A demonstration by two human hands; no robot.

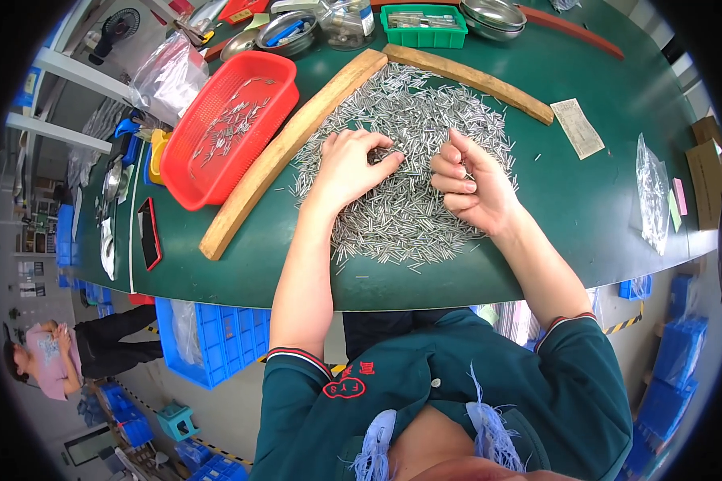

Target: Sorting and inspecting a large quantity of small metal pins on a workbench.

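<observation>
A wide heap of short silvery metal pins (409,216) is spread over the green tabletop in front of me. Over its left part rests my left hand (351,167), palm down, thumb and forefinger apart with pins showing between them; its other fingers are partly hidden. My right hand (477,180) is raised over the right part, palm turned inward. Its fingers are curled and the thumb lies close to the forefinger; anything between them is too small to make out. Two wooden bars, a long left one (289,152) and a far one (473,78), meet behind the heap.
Left of the long bar stands a red perforated basket (191,172) with some pins inside. A phone (148,232) lies nearby. Along the back are a green bin (423,36), metal bowls (493,18) and a clear jar (346,26). Paper (578,128) and a plastic bag (652,196) lie right.
</observation>
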